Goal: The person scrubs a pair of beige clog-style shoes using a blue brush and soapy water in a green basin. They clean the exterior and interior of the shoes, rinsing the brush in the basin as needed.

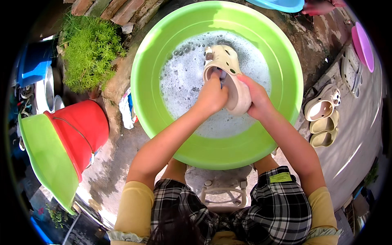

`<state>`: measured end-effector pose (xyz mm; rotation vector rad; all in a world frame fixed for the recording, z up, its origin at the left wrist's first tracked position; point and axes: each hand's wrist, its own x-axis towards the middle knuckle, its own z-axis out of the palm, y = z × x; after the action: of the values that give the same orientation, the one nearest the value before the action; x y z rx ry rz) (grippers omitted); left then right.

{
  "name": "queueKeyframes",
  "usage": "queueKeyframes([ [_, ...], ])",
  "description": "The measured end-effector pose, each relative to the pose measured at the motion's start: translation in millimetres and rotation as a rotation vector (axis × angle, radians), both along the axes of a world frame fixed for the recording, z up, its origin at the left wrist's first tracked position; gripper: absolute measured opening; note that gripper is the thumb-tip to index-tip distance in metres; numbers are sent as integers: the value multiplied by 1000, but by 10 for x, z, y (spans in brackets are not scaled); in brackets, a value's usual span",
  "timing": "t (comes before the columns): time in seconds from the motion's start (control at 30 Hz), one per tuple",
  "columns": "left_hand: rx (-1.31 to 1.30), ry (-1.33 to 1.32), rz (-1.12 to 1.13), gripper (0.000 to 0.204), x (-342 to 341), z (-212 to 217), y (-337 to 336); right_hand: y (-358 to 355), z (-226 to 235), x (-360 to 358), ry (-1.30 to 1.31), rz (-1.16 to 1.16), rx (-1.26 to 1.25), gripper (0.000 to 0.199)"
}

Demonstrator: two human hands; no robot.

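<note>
A cream foam clog [227,61] with round holes and a small brown ornament is held over soapy water [183,90] in a large light-green basin [149,77]. My right hand [256,97] grips its side near the heel, thumb on the rim. The fingers of my left hand [213,94] are curled and reach into the clog's opening. A bit of blue and white shows at those fingers, but the clog and the hand hide what it is. The toe points away from me.
At the right, another cream clog [319,107], olive clog-like shoes [325,130] and a pale shoe [350,67] lie on the concrete. A red bucket [87,126] lies beside a green tub [45,143] at the left. Another person's hand [320,7] is near a blue basin [281,5].
</note>
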<state>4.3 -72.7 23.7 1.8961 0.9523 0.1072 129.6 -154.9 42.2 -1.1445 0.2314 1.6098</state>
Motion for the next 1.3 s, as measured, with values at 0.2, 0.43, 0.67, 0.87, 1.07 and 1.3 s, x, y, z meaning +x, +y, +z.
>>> queueKeyframes([
  [0.2,-773,45,227,36,170,391,133,-55,94,-79,-65,101,38,64],
  [0.43,-374,-201,234,32,79,-489,-72,-90,-52,-87,-91,134,45,83],
  [0.67,-666,-301,336,36,68,-311,-46,-76,-201,-125,-125,43,34,67],
  [0.87,-710,-254,232,25,32,157,-274,-93,-188,75,46,14,60,60],
  [1.07,-532,-208,321,22,438,-242,55,-74,-144,-83,-80,4,42,51],
  [1.3,-782,-135,226,25,283,28,14,-102,-82,17,75,-85,21,49],
])
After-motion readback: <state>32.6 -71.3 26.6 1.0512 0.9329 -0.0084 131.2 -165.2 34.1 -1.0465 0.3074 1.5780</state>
